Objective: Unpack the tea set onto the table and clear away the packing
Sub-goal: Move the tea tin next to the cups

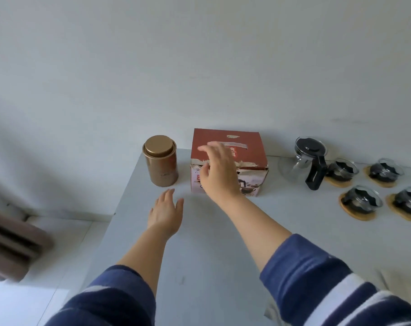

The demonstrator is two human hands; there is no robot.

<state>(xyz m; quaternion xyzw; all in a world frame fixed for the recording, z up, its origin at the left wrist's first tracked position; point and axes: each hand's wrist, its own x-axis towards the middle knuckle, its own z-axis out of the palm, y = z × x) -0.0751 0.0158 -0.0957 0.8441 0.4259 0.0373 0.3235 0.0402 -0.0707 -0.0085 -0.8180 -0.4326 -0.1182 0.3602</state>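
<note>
With fingers spread, right hand (217,171) over box (246,147).

We see bare table (199,255) at six o'clock; box (249,147) blocks twelve, tin (161,161) eleven, teapot (305,161) two.

Tin (161,161): glossy bronze metal. Box (228,161): matt printed card, edges worn. Pot (304,161) and cups (361,200): clear glass, black plastic; coasters (355,214) wooden; counter (199,255) smooth matt grey.
</note>
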